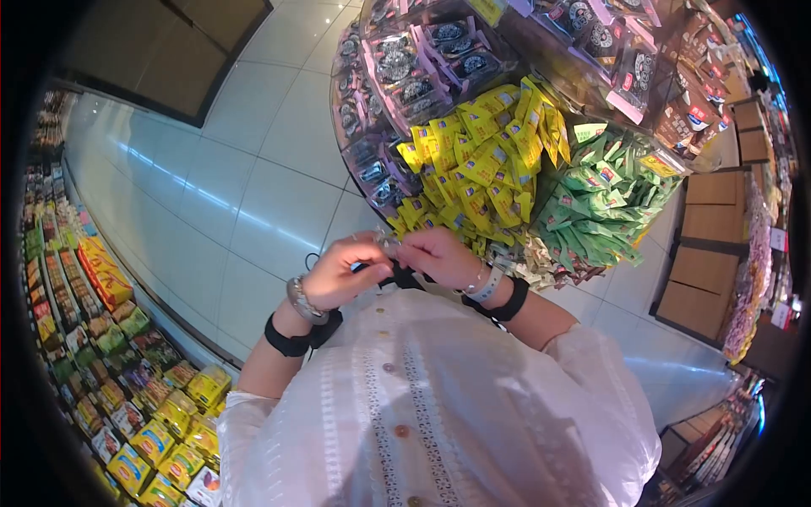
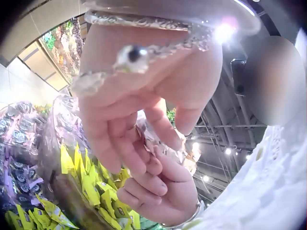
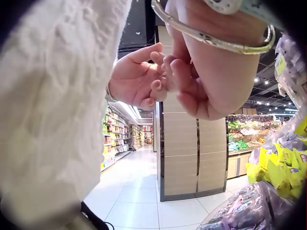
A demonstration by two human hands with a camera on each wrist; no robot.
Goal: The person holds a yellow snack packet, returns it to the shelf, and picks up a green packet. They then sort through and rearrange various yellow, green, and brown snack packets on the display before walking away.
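My left hand (image 1: 345, 272) and right hand (image 1: 443, 256) meet fingertip to fingertip in front of my chest. Between them the fingers pinch a small, shiny, see-through piece like a wrapper (image 1: 389, 242), mostly hidden by the fingers; I cannot tell what is inside it. From the left wrist, the right hand (image 2: 165, 189) appears below with its thumb and fingertips against the left fingers. In the right wrist view the left palm (image 3: 134, 79) faces the camera, fingers bent toward the right hand. Just beyond both hands lie yellow packets (image 1: 486, 160) in a display bin.
Green packets (image 1: 604, 198) and purple-edged clear packets (image 1: 405, 72) fill neighbouring sections of the round display. Shelves of packaged goods (image 1: 152, 397) line the left side. A tiled pillar (image 3: 192, 153) stands on the pale floor (image 1: 283, 194).
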